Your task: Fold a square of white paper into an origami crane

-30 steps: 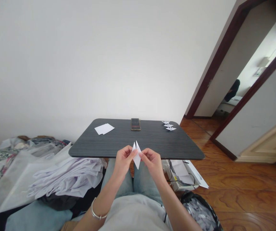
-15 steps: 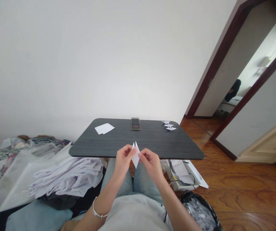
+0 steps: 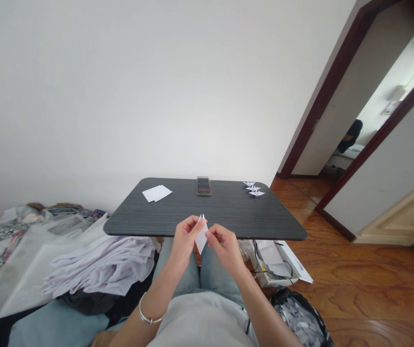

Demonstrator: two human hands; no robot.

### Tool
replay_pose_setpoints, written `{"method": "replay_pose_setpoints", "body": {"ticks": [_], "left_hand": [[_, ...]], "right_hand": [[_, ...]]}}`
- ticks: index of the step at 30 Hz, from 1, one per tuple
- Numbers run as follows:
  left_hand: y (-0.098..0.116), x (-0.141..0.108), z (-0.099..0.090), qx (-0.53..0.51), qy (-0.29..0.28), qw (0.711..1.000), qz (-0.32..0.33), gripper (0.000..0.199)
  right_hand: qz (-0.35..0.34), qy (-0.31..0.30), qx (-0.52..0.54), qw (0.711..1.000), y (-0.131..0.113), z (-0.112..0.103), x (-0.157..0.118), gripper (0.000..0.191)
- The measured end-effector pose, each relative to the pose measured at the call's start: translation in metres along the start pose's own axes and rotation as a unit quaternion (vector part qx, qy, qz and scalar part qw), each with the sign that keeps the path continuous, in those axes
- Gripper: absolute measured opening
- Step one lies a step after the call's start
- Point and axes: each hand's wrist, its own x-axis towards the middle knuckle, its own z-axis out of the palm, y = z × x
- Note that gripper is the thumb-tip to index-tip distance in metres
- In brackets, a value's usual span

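Note:
A small folded piece of white paper [image 3: 201, 238], diamond-shaped with a split upper point, is held up between my two hands at the near edge of the dark table [image 3: 178, 212]. My left hand [image 3: 185, 239] pinches its upper left side between thumb and fingers. On the right edge, the thumb and bent fingers of my right hand [image 3: 225, 244] close on the paper. Several folded paper cranes [image 3: 254, 190] sit at the table's back right. White paper sheets [image 3: 157, 193] lie overlapping at the back left.
A phone [image 3: 203, 186] rests at the table's back middle. White cloth [image 3: 102, 265] is heaped left of my legs. To the right are a box of papers and cables [image 3: 275, 265] and a black bag [image 3: 301, 313] of paper scraps. The wall stands directly behind the table.
The folded paper has turned slightly, and its lower tip has shifted a little to the left. My right hand has moved slightly left with it. Both hands keep their hold.

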Motion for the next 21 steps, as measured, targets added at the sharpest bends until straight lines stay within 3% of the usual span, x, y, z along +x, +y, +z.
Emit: {"method": "replay_pose_setpoints", "body": {"ticks": [21], "left_hand": [[-0.0065, 0.007, -0.0002, 0.002, 0.092, 0.993, 0.069, 0.022]], "right_hand": [[0.026, 0.002, 0.054, 0.998, 0.0074, 0.0073, 0.0022, 0.02]]}}
